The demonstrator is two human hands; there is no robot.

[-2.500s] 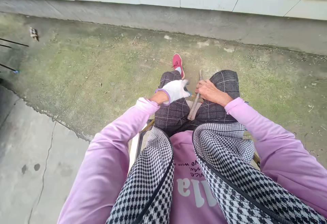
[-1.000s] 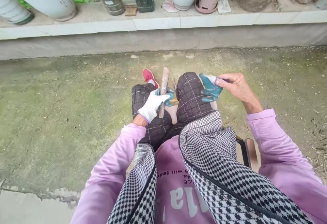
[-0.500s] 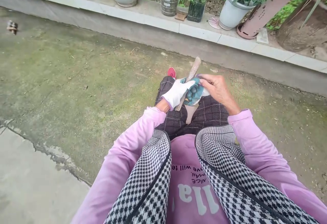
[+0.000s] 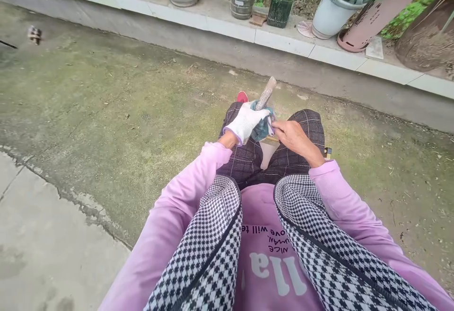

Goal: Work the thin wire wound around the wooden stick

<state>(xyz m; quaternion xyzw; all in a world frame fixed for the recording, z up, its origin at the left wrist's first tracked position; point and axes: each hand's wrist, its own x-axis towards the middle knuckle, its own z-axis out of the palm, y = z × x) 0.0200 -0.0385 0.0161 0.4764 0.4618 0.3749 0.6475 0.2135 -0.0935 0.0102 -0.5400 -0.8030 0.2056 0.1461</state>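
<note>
My left hand (image 4: 245, 120) wears a white glove with a teal palm and is closed around a worn wooden handle (image 4: 266, 93) that sticks up and away between my knees. A second teal-and-white glove (image 4: 262, 126) is bunched against the handle, under my left fingers. My bare right hand (image 4: 292, 136) pinches the edge of that loose glove, just right of the handle. Both hands rest over my checked trousers; the handle's lower end is hidden behind them.
I sit on a low stool over mossy concrete ground (image 4: 106, 112). A red shoe (image 4: 242, 96) pokes out past my knee. A raised ledge (image 4: 283, 41) ahead carries several plant pots (image 4: 331, 10). A cracked paved slab (image 4: 42, 235) lies at lower left.
My right hand picked up the loose teal glove, lifted it out to the right, then brought it in against the handle. My left hand took hold of the handle and kept it.
</note>
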